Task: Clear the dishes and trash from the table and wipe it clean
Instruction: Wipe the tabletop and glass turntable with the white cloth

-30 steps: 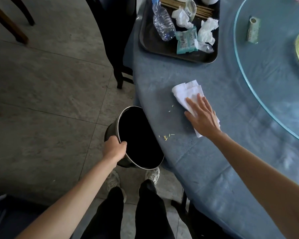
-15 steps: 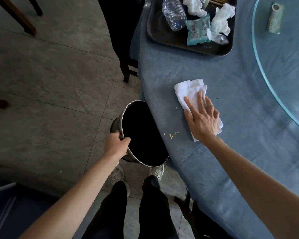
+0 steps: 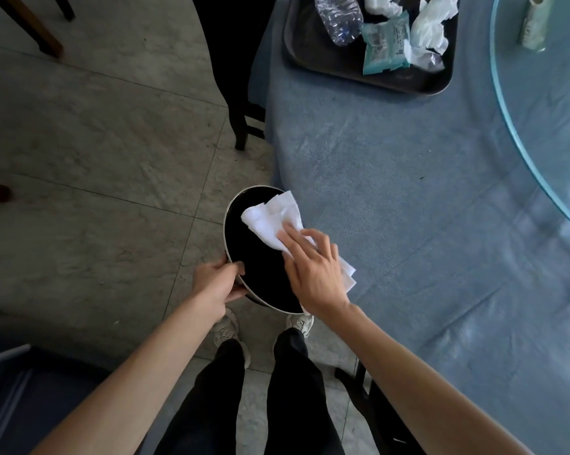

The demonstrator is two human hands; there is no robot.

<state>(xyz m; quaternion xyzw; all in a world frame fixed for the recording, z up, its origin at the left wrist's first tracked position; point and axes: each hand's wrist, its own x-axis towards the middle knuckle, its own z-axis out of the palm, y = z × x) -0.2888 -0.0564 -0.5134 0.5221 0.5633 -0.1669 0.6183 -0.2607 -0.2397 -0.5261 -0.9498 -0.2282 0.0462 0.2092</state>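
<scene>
The right hand [image 3: 313,274], fingers flat on the cloth [image 3: 277,221], has swept it from mid-desk to the desk [image 3: 408,198] edge at frame centre, half over the bin [image 3: 260,274]. The crumbs seen earlier are gone, likely brushed in. The left hand [image 3: 216,284] still clamps the bin rim. The bin's inside is black; its contents can't be seen. The tray [image 3: 309,57] of trash, upper right, is cut off.
</scene>
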